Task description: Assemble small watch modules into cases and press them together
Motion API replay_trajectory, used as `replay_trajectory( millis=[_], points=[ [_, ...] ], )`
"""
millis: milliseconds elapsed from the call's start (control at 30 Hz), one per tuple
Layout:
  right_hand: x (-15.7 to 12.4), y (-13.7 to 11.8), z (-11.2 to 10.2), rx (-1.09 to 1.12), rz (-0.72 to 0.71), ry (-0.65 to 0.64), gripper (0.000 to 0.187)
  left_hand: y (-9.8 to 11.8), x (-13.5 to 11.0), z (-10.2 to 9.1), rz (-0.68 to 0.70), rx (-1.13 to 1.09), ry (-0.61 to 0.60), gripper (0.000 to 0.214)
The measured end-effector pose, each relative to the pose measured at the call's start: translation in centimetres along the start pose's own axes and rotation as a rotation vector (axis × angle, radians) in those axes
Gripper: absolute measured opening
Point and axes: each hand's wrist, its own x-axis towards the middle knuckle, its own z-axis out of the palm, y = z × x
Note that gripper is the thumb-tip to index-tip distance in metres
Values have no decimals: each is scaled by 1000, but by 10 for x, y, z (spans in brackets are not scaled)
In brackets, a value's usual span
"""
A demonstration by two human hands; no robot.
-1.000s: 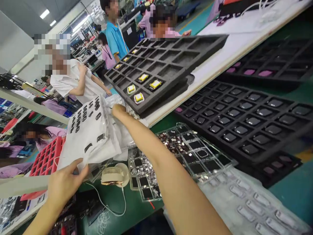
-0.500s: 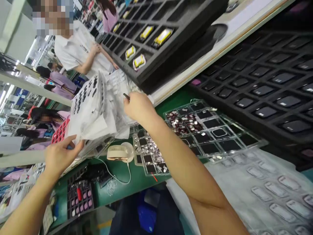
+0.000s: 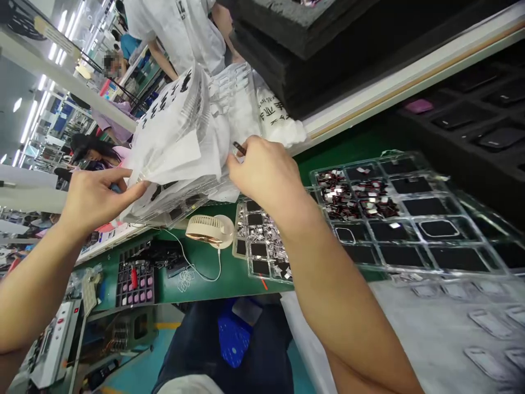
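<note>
My left hand (image 3: 92, 197) grips the near corner of a stack of clear plastic trays and white sheets (image 3: 176, 137) dotted with small black parts. My right hand (image 3: 264, 175) is closed in a pinch on a small dark part (image 3: 239, 148) right at the stack's right edge. Under my right forearm lies a clear compartment tray (image 3: 410, 219) with black pads and heaps of tiny shiny parts.
A small white fan (image 3: 207, 230) with its cord sits on the green bench (image 3: 200, 273). A black grid tray with pink pieces (image 3: 134, 279) lies lower left. Black foam trays (image 3: 471, 126) line the right and back. A grey blister sheet (image 3: 451, 328) is at the front. A person in a white shirt (image 3: 180, 27) stands behind the stack.
My right hand drew back from the stack's far side with a small dark part pinched. My view tipped downward; the left hand kept its hold on the stack's corner.
</note>
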Motion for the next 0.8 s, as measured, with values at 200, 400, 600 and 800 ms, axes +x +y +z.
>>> replay_trajectory(
  millis=[200, 400, 600, 800],
  points=[
    [-7, 7, 2, 61, 22, 19, 24, -4, -2, 13, 65, -4, -71, 56],
    [-8, 17, 1, 139, 32, -28, 15, -7, 3, 9, -5, -59, -100, 61],
    [-11, 14, 8, 372, 116, 31, 24, -7, -4, 17, -27, 23, -163, 66],
    [-30, -16, 32, 664, 156, 154, 23, 8, -30, 50, 86, 498, -146, 82]
  ],
)
